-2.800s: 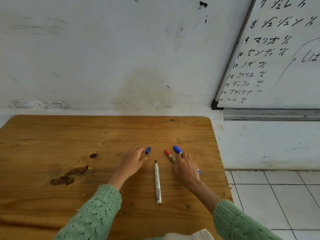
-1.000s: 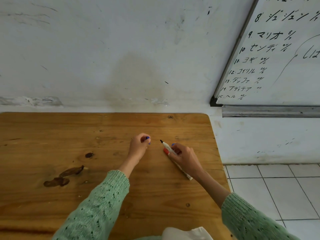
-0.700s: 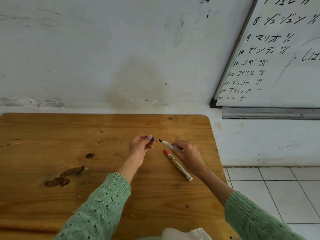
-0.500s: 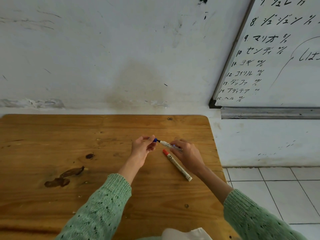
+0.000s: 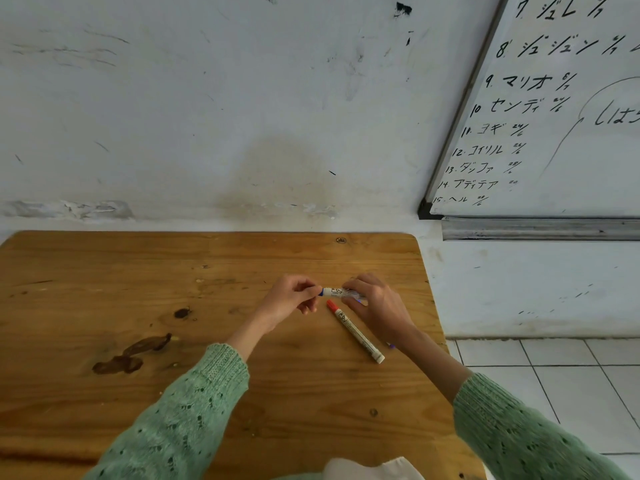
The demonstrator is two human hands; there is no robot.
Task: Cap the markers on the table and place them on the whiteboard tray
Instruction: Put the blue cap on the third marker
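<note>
Pressing a blue cap [image 5: 322,292] onto a white-barrelled marker [image 5: 338,292], a person in green knitted sleeves works above a wooden table [image 5: 104,271], seen from their own head looking down. The left hand [image 5: 289,301] pinches the cap between thumb and fingertips, so only a sliver of blue shows. The right hand [image 5: 375,304] is curled around the marker's other end, holding it level just above the tabletop. Cap and barrel appear to meet; whether the cap has fully seated cannot be told.

A second marker with a red cap [image 5: 355,330] lies on the table just beneath the hands, slanting toward the right sleeve. A small purplish tip [image 5: 391,345] peeks out beside the right wrist; what it belongs to is unclear.

Up and to the right, a whiteboard [image 5: 561,109] with handwritten lists hangs on the wall, and its metal tray [image 5: 540,229] sits well apart from the table's far right corner.

The capping step seems nearly done. Next would likely come a firm final push, then carrying the marker across to the tray, which calls for a reach beyond the table edge.
</note>
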